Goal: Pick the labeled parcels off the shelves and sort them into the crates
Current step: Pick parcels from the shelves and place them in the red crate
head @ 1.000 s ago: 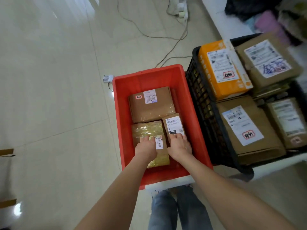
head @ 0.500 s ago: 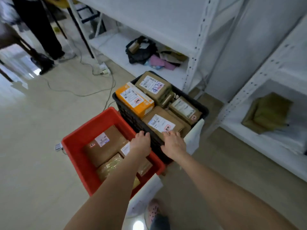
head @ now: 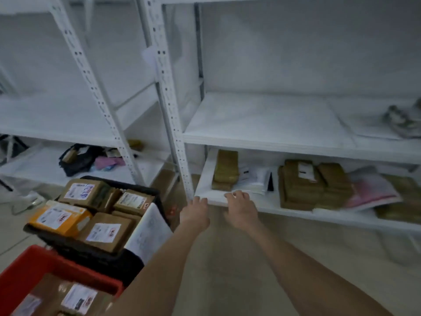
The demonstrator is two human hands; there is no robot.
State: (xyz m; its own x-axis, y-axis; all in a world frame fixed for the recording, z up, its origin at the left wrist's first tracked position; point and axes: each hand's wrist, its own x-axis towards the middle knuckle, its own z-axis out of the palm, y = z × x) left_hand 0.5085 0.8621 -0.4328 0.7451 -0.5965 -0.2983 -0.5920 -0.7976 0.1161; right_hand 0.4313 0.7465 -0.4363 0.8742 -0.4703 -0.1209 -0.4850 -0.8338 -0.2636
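Both my arms stretch toward the bottom shelf [head: 214, 198] of a white rack. My left hand [head: 195, 214] and my right hand [head: 240, 208] are empty with fingers apart, just short of the shelf's front edge. On that shelf a brown taped parcel [head: 225, 169] lies at the left, white flat mailers [head: 256, 179] beside it, and a stack of brown parcels [head: 303, 185] further right. The black crate [head: 109, 256] at lower left holds several labeled cardboard parcels and an orange box [head: 59, 217]. The red crate [head: 29, 265] at the bottom left corner holds labeled brown parcels.
A pink and white mailer [head: 373, 190] lies right of the brown stack. The middle shelf [head: 262, 124] carries only a crumpled item [head: 401, 122] at far right. The left rack's low shelf holds a black bag [head: 77, 158] and pink packets. Beige floor lies below my arms.
My hands left the red crate, passed over the black crate, and now reach toward the bottom shelf. The view swung up and right from the crates to the racks.
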